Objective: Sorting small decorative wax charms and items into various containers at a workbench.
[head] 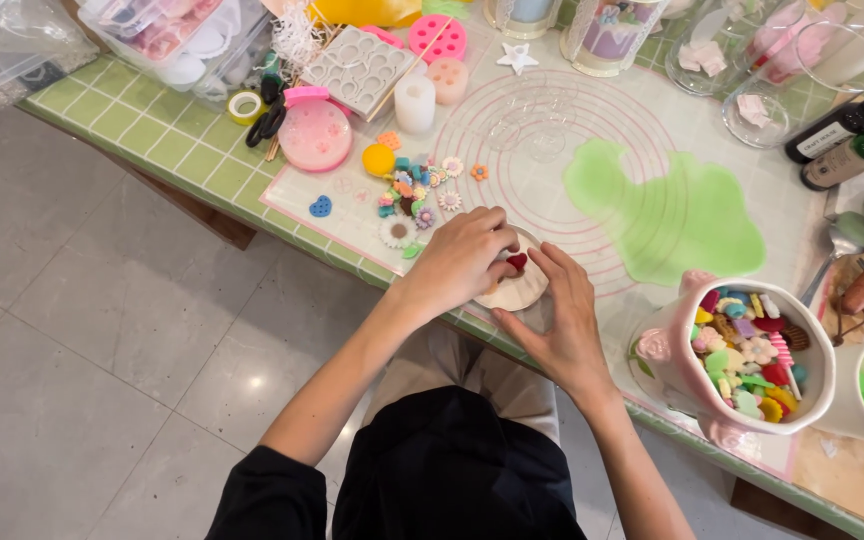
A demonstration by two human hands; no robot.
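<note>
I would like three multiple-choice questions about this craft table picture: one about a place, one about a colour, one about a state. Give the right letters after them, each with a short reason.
1. Where does the pink pot full of small colourful charms stand?
A. at the person's right, near the table edge
B. on the floor
C. behind the storage box at far left

2. What colour is the spilled patch on the round-lined mat?
A. red
B. light green
C. blue

3. How are the hands placed?
A. both raised, holding nothing
B. both on the small pale round piece at the table edge
C. one inside the pink pot

Answers:
1 A: it stands beside the right hand.
2 B: the patch is light green.
3 B: the left hand presses a small red piece onto it while the right hand steadies its edge.
</note>
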